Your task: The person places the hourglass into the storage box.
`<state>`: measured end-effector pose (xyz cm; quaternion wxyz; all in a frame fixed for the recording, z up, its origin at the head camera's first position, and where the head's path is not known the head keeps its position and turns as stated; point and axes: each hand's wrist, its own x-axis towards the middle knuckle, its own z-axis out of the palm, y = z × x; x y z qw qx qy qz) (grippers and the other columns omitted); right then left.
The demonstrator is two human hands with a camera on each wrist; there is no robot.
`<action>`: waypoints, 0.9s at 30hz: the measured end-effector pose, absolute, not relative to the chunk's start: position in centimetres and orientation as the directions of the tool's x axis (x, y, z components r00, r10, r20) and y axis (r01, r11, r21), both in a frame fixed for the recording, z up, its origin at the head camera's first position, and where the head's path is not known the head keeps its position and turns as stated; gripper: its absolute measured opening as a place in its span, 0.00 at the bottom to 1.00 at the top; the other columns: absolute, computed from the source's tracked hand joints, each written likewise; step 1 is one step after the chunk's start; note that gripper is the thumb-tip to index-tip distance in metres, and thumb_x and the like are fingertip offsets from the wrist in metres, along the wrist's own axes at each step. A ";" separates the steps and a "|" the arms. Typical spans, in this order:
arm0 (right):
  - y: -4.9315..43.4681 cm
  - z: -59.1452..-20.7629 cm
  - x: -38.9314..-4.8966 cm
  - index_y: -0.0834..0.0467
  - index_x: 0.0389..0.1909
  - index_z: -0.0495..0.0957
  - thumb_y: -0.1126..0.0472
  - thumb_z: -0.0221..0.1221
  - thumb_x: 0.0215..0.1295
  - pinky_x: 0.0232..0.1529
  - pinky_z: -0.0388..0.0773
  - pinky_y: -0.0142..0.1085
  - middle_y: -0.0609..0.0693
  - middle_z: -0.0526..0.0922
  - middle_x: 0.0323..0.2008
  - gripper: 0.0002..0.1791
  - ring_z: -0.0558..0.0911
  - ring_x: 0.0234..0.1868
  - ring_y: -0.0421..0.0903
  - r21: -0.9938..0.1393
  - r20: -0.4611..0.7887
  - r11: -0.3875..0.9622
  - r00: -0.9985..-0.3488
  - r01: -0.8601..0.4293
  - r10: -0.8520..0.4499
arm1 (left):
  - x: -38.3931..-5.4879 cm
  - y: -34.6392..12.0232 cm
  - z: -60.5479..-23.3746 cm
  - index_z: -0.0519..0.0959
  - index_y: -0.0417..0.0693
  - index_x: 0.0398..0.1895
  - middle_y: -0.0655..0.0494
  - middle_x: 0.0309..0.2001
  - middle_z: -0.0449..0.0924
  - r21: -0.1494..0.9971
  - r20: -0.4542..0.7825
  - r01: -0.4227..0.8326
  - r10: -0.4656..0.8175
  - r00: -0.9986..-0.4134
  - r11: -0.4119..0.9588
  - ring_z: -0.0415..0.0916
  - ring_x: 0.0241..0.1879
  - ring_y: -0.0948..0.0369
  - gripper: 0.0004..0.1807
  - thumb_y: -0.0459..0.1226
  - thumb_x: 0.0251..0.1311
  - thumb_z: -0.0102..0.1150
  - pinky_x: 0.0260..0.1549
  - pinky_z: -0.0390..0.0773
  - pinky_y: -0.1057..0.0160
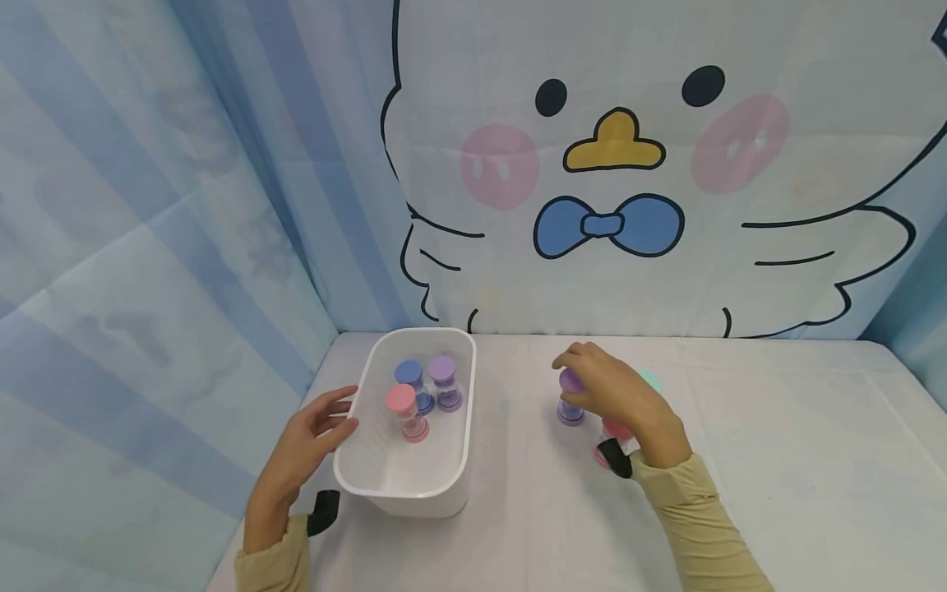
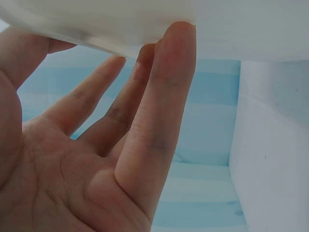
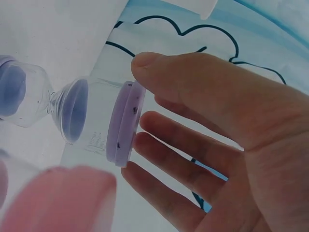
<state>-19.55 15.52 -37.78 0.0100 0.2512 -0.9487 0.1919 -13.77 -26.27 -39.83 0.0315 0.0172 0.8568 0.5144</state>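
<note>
Under the right hand's [image 1: 621, 395] fingers, pinching or not I cannot tell, stands a purple hourglass [image 1: 570, 413], tabletop [image 1: 521, 444] open leftward; the left hand's [image 1: 307, 432] spread fingers touch a white tub's [image 1: 425, 496] rim.

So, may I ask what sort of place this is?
Probably a small staged recording corner, not an ordinary room: a cartoon-printed backdrop hangs behind, a blue-and-white striped cloth closes the left side, and a white-covered table fills the space between.
</note>
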 end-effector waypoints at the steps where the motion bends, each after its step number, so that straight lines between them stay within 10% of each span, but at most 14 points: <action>1: 15.5 -37.8 -19.6 0.64 0.51 0.80 0.67 0.70 0.55 0.50 0.82 0.49 0.59 0.80 0.51 0.21 0.77 0.54 0.56 -0.361 0.115 0.799 -0.874 -0.480 -0.473 | -13.8 -26.3 -39.8 0.67 0.48 0.71 0.40 0.62 0.74 0.883 -0.036 -0.002 0.062 -0.997 0.470 0.75 0.59 0.44 0.31 0.43 0.68 0.61 0.50 0.82 0.50; 27: 15.7 -38.2 -19.7 0.63 0.48 0.82 0.69 0.71 0.53 0.50 0.82 0.47 0.56 0.81 0.46 0.20 0.79 0.50 0.54 -0.344 0.121 0.801 -0.869 -0.490 -0.480 | -13.8 -26.2 -39.6 0.66 0.49 0.72 0.39 0.63 0.73 0.879 -0.055 -0.022 0.054 -0.997 0.476 0.74 0.60 0.44 0.31 0.44 0.68 0.60 0.51 0.81 0.49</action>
